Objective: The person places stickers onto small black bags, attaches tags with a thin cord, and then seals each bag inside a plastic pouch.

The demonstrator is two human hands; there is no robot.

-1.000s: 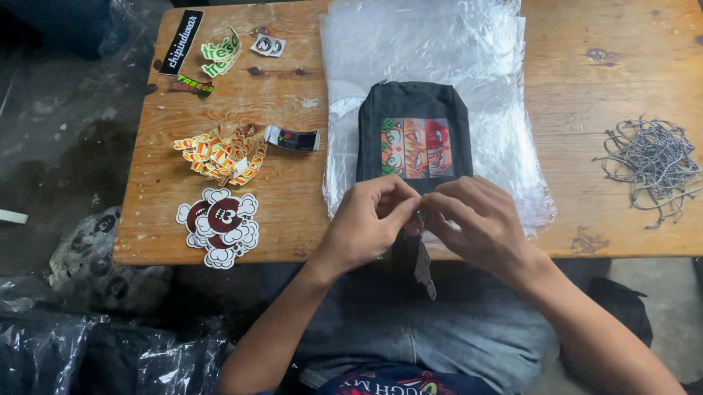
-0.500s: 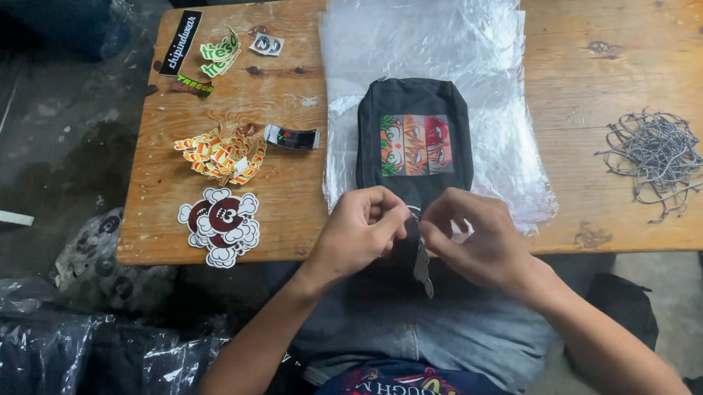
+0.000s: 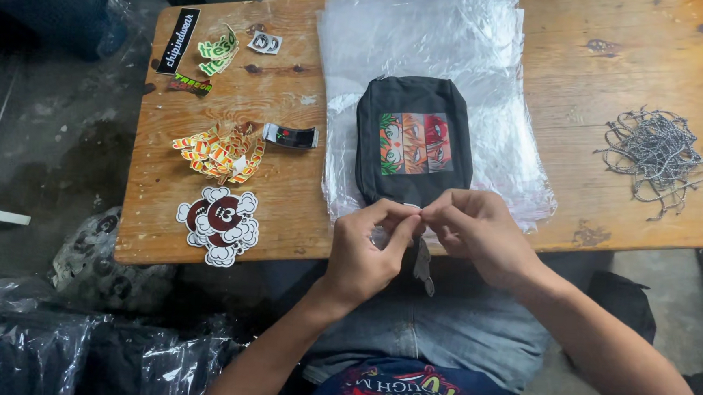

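A black pouch [image 3: 414, 140] with a colourful picture patch lies on a stack of clear plastic bags [image 3: 432, 72] on the wooden table [image 3: 621, 43]. My left hand [image 3: 368, 251] and my right hand [image 3: 479, 234] meet at the pouch's near edge, fingertips pinched together on something small there. A grey tag [image 3: 424, 267] hangs down below my fingers. What exactly the fingertips pinch is hidden.
Piles of stickers lie at the table's left: white-and-red cloud shapes [image 3: 220, 224], orange-yellow ones [image 3: 220, 149], green ones [image 3: 214, 51], a black strip [image 3: 178, 40]. A heap of grey strings [image 3: 655, 155] sits at the right. Plastic-wrapped dark bundles [image 3: 74, 351] lie on the floor.
My hands stay at the pouch's near edge, with the fingertips drawn closer together. The pouch and the rest have not moved.
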